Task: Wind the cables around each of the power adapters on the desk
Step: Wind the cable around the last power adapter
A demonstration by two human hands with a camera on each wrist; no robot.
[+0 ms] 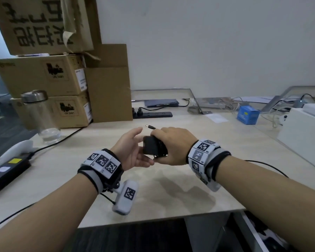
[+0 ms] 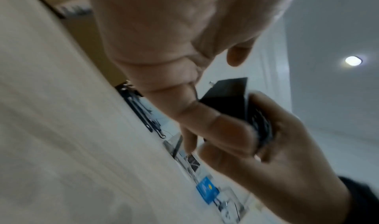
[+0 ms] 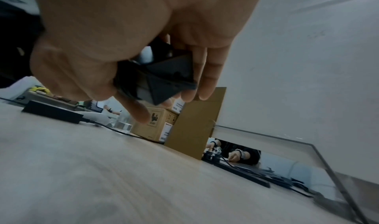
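Adapter [image 1: 151,147] sits gripped in the right hand [image 1: 173,145], left hand [image 1: 130,151] open beside; loose plug [image 1: 150,127] end may let the cable [image 1: 161,155] unwind.

Both bare forearms reach forward above the counter [image 1: 171,193], each wrist wrapped in a band of black-and-white marker tiles, the hands meeting at centre. The right hand [image 1: 173,144], knuckles up, has its fingers and thumb curled in a firm grip around a small black power adapter [image 1: 153,147] wound with cable. The left hand [image 1: 131,151] faces it palm-inward with fingers loosely extended, its lower fingers touching the underside of the adapter and its thumb lifted clear above.
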